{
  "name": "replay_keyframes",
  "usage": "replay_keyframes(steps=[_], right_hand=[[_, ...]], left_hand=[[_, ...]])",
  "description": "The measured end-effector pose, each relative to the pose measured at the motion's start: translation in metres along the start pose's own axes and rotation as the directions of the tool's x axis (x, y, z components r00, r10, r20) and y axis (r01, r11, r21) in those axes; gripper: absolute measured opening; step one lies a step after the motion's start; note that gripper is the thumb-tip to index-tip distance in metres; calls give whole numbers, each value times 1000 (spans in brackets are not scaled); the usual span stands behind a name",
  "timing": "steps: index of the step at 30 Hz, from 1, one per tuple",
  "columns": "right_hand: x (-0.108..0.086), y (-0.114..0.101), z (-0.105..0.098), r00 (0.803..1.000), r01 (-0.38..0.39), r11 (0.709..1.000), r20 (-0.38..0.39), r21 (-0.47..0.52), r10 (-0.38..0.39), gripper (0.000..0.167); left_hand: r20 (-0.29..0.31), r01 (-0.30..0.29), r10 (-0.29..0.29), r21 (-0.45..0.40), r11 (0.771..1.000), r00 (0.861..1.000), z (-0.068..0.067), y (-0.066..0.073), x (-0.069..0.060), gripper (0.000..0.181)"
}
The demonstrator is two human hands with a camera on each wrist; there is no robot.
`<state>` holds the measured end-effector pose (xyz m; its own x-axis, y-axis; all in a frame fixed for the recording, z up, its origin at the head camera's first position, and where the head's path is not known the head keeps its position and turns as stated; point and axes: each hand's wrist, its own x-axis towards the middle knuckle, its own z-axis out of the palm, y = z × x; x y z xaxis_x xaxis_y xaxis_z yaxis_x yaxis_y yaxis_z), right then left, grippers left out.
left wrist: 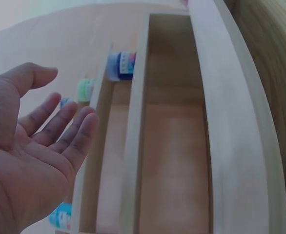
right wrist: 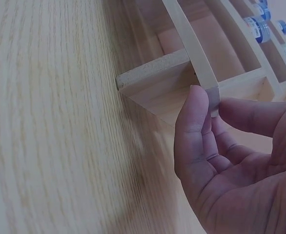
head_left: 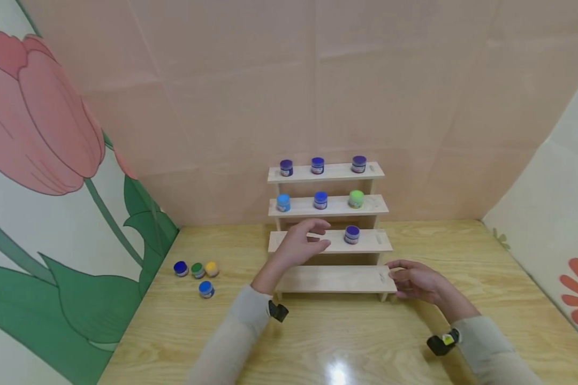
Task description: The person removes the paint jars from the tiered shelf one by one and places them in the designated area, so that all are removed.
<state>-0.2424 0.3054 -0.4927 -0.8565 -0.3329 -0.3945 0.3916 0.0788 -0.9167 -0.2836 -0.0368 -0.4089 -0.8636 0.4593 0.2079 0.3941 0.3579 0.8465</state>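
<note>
Nearest me, the left sleeve [head_left: 231,337] and the right sleeve [head_left: 491,347] reach in over the wood-grain desk [head_left: 318,334]. My right hand [head_left: 416,280] pinches the right end of the lowest step [head_left: 334,279] between thumb and fingers. That step belongs to a four-tier wooden display rack [head_left: 378,249] on the desk; its long axis runs left to right across my view, the tiers facing me and climbing away. My left hand [head_left: 296,246] hangs over the left part of the second step up, fingers loosely bent, gripping nothing.

Left of the rack I see a blue-lidded jar [head_left: 206,290], and just beyond it a yellow jar [head_left: 212,269], a green jar [head_left: 198,270] and a navy jar [head_left: 181,268].

On the second step stands a violet-lidded jar [head_left: 352,235]; on the third, a sky-blue jar [head_left: 283,202], a royal-blue jar [head_left: 320,200] and a lime-green jar [head_left: 356,199]; on top, three dark blue-to-purple jars [head_left: 318,166]. All seven stand upright, lids up. Behind hangs a creased pinkish backdrop [head_left: 231,107]
</note>
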Motion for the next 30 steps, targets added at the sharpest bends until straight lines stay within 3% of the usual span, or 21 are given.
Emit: replay_keyframes(steps=[19, 30], right_hand=[[1, 2, 0, 1000, -7, 1000, 0, 5, 7, 24], [2, 2, -2, 1000, -11, 1000, -9, 0, 11, 29]], left_hand=[[50, -10, 12, -49, 999, 999, 36, -1, 38, 43], [26, 39, -41, 70, 997, 999, 51, -4, 56, 46]])
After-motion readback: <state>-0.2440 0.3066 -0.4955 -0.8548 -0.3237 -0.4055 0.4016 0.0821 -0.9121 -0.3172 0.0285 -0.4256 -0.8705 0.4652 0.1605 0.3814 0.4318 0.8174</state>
